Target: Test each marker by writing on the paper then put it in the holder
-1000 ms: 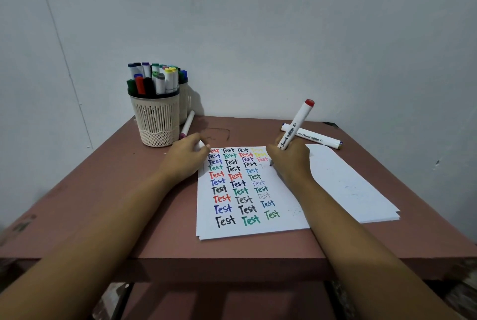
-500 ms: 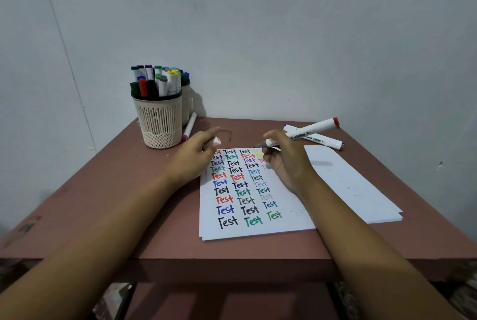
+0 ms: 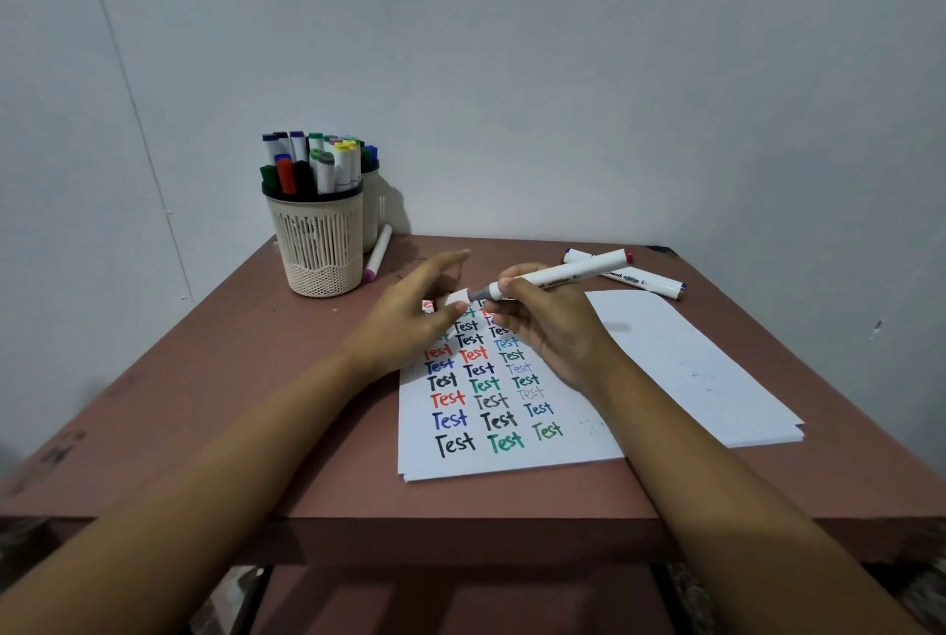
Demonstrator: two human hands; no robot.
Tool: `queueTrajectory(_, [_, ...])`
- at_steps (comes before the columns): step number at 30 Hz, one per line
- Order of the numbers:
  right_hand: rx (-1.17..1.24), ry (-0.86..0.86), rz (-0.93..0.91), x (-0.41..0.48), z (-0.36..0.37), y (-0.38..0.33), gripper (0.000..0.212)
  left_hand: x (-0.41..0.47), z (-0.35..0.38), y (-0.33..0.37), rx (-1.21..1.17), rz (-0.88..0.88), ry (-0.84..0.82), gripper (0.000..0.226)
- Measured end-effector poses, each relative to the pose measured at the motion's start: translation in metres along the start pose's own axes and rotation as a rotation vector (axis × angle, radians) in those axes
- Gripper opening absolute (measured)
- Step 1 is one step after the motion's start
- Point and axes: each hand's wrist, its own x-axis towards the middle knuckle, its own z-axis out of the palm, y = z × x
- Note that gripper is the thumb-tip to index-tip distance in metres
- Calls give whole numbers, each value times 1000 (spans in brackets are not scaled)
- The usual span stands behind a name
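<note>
Marker point(image 3: 563, 276): your right hand point(image 3: 553, 332) grips it above the paper point(image 3: 512, 460), tip pointing left. Cap point(image 3: 457, 299): pinched in your left hand point(image 3: 404, 322), just at that tip. Holder point(image 3: 320, 245): table point(image 3: 230, 378), back left.

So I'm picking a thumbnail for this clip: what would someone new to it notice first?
Probably the paper in the middle, filled with rows of the word Test in many colours. Just above it the right hand grips a white marker while the left hand pinches a white cap at its tip. At the back left stands a cream holder crammed with markers.
</note>
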Motion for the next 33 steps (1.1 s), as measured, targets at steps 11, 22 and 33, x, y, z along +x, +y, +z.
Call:
queueTrajectory(11, [-43, 10, 43, -3, 2, -1, 17, 0, -1, -4, 129, 37, -47, 44])
queueTrajectory(22, [63, -15, 76, -2, 2, 2, 17, -3, 0, 8, 57, 68, -64, 45])
queueTrajectory(33, [314, 211, 14, 9, -3, -17, 21, -2, -10, 3, 352, -17, -19, 45])
